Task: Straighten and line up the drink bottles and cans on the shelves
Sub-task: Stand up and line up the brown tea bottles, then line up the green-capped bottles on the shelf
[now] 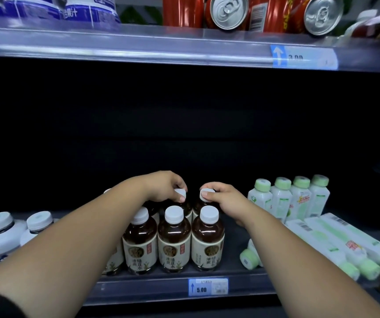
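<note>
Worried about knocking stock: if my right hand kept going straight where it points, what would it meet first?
The right hand pinches a rear bottle cap; pushing on, it likely meets the left hand on the neighbouring cap, though depth is unclear.

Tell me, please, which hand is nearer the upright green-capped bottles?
Right. The right hand grips a brown bottle's cap just left of the green-capped bottles; the left hand grips the neighbouring cap, farther left.

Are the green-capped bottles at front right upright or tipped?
Tipped: the front green-capped bottles lie on their sides, caps pointing toward the camera.
</note>
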